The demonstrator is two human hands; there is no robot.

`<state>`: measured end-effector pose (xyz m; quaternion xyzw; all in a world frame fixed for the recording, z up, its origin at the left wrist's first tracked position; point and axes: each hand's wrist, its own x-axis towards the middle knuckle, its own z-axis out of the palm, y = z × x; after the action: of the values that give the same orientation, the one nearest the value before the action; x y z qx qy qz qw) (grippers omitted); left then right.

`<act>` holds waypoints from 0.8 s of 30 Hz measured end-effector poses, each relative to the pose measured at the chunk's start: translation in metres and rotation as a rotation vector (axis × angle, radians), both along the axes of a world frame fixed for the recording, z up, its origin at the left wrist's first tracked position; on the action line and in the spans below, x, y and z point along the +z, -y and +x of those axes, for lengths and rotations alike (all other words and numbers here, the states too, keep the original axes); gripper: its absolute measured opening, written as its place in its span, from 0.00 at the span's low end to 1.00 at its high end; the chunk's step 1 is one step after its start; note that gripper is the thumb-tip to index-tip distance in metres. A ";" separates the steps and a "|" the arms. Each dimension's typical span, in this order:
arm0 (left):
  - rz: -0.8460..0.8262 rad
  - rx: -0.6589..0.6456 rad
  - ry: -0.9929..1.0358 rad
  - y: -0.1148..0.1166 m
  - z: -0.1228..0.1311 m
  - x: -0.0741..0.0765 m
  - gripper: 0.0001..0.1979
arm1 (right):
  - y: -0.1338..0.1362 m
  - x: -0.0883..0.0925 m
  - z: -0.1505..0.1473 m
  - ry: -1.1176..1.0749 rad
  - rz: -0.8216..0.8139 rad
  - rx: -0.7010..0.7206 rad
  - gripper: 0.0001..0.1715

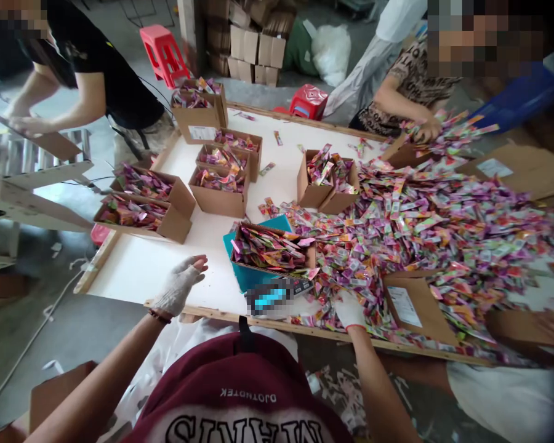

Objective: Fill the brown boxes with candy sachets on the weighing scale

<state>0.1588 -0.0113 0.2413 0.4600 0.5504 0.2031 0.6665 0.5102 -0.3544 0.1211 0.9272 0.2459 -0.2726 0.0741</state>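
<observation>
My left hand, in a white knit glove with bare fingertips, hovers over the white tabletop. Its fingers are stretched out and hold nothing. A similar glove covers my right hand, which reaches into the near edge of a heap of small colourful sachets; its fingers are hidden among them. Between my hands, a cardboard box full of sachets rests on the teal platform of a weighing scale. The scale's display faces me and is blurred out.
Filled boxes stand at the table's middle and left, with a pair behind the scale. A flapped carton lies right of my right hand. Co-workers stand around: one handles cardboard, another's hand touches sachets. Red stools stand beyond.
</observation>
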 end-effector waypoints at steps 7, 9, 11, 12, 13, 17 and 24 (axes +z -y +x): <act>0.152 -0.089 0.138 -0.016 0.069 0.036 0.35 | 0.011 -0.011 -0.027 -0.101 -0.022 0.111 0.21; 0.199 -0.101 0.155 -0.019 0.082 0.046 0.34 | 0.010 -0.021 -0.049 -0.116 -0.025 0.117 0.21; 0.222 -0.122 0.139 -0.019 0.091 0.053 0.35 | 0.008 -0.026 -0.059 -0.110 -0.009 0.104 0.17; 0.226 -0.138 0.121 -0.019 0.095 0.055 0.35 | 0.005 -0.026 -0.057 -0.099 0.012 0.094 0.14; 0.229 -0.160 0.100 -0.018 0.100 0.057 0.36 | 0.002 -0.023 -0.052 -0.083 0.040 0.083 0.12; 0.308 -0.246 0.014 -0.014 0.113 0.059 0.31 | -0.010 0.001 -0.014 -0.035 0.150 0.006 0.14; 0.327 -0.284 0.003 -0.013 0.115 0.056 0.26 | -0.015 0.054 0.011 -0.012 0.246 -0.083 0.09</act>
<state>0.2737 0.0016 0.2976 0.6346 0.4387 0.1947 0.6057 0.5216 -0.3396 0.1756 0.9371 0.2394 -0.2486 -0.0527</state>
